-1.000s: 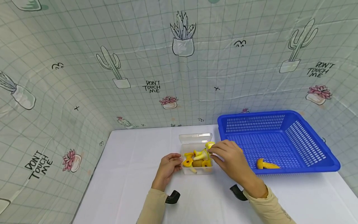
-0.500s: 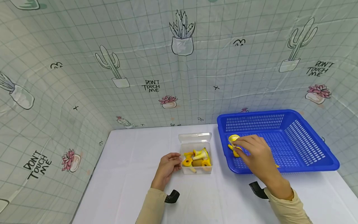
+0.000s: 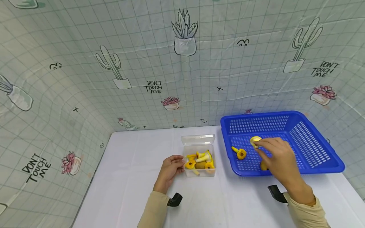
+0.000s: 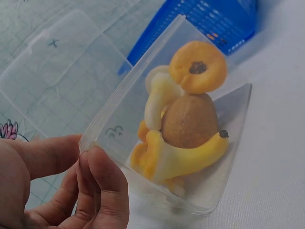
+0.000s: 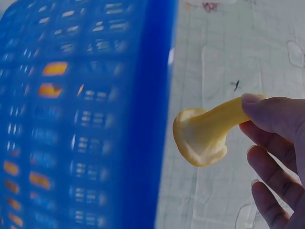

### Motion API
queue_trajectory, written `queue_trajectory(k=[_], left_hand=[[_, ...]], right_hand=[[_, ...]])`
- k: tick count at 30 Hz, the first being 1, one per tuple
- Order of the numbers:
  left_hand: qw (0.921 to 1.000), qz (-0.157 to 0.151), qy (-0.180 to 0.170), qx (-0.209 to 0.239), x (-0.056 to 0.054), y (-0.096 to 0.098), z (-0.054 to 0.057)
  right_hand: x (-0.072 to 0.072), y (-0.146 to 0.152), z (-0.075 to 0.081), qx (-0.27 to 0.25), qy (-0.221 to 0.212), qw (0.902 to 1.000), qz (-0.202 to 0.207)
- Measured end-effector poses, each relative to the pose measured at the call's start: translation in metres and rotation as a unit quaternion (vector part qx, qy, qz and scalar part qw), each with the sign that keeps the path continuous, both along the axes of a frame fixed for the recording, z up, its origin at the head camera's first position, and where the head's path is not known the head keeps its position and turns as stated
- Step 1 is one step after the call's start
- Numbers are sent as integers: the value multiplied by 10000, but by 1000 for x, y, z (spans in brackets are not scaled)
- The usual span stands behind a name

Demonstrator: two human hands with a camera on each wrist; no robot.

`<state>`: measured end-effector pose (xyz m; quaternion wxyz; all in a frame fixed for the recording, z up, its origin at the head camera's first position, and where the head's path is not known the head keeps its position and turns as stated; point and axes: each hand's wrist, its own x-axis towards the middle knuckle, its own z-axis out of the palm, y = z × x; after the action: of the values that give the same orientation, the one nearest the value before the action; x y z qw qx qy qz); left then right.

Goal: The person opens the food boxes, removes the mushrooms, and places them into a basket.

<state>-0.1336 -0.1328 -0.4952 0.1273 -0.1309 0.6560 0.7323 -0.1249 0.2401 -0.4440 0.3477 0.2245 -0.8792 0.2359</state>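
Note:
My right hand pinches a yellow mushroom by its stem, over the blue basket. The pale, flared cap points away from the fingers. At the near left corner of a clear plastic box, my left hand pinches the rim between thumb and fingers. Inside the box lie several yellow mushrooms, one with a dark-centred orange cap, and one curved piece with a dark tip. Among them sits a brown oval thing. The box's clear lid stands raised behind it.
In the basket, one yellow mushroom lies near the left wall; another is partly hidden by the right hand. Black curved mounts are on both wrists. A patterned cloth hangs behind the white table.
My right hand has carried the mushroom rightward from above the box to over the basket. The left hand has stayed at the box's corner.

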Motion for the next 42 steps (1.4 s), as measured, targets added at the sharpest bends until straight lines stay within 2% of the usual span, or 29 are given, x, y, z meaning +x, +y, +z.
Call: queue_trajectory(k=[11, 28, 35, 42], left_hand=[[9999, 51, -42, -102, 0, 1, 0], [9999, 64, -78, -93, -1, 1, 0], [10000, 22, -64, -49, 0, 0, -1], [10000, 8, -14, -15, 0, 0, -1]], right_hand=[[0, 21, -6, 22, -142, 9994, -316], [3, 33, -10, -104, -534, 9954, -791], [9, 16, -12, 6, -710, 9969, -338], [8, -18, -12, 141, -451, 9970, 612]])
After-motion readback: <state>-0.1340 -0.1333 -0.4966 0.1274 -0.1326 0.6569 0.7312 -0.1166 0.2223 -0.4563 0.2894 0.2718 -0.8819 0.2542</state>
